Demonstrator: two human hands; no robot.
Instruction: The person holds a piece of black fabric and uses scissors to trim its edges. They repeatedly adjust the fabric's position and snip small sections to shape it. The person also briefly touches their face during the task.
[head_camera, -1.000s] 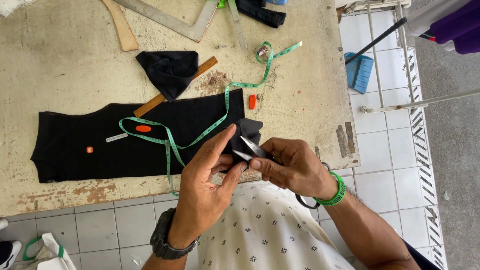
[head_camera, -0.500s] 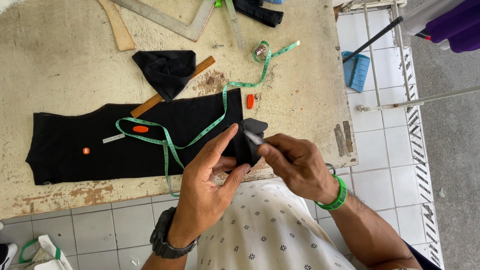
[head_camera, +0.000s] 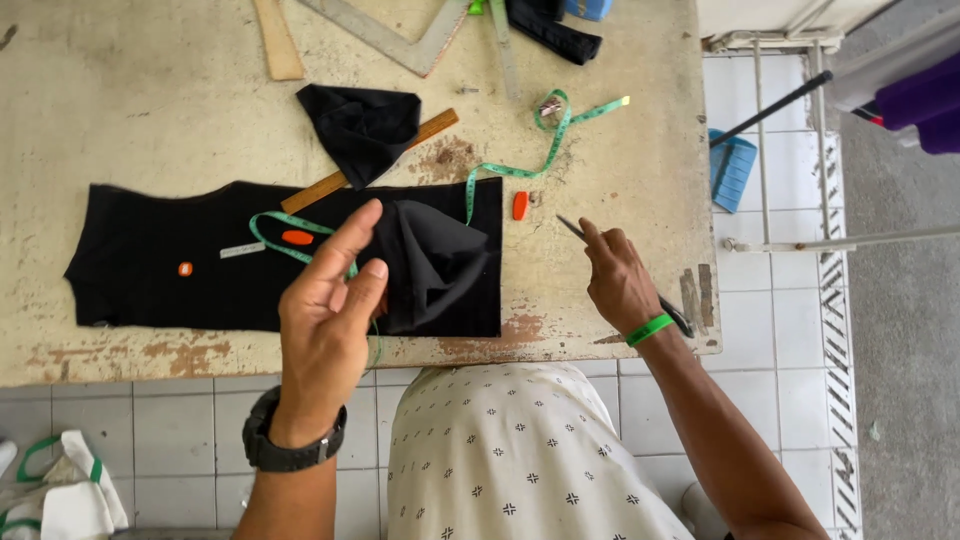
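A long black fabric panel (head_camera: 150, 270) lies flat on the worn table (head_camera: 620, 150). A small crumpled black fabric piece (head_camera: 435, 262) rests on the panel's right end. My left hand (head_camera: 325, 305) hovers with fingers apart just left of that piece, thumb and forefinger at its edge; I cannot tell if they touch it. My right hand (head_camera: 620, 285) is to the right over the bare table, closed on scissors (head_camera: 572, 226) whose blades point up-left. A green tape measure (head_camera: 520, 170) snakes across the panel.
Another folded black fabric piece (head_camera: 360, 125) lies on a wooden ruler (head_camera: 435, 127). Orange chalk pieces (head_camera: 520, 205) sit on and beside the panel. A metal square (head_camera: 400, 45) lies at the far edge. A blue dustpan (head_camera: 733, 168) and a white rack (head_camera: 790, 240) stand to the right.
My hands were together, cutting the small black piece with the scissors. They have since separated: the piece dropped onto the panel, my left hand opened, and my right hand moved right with the scissors.
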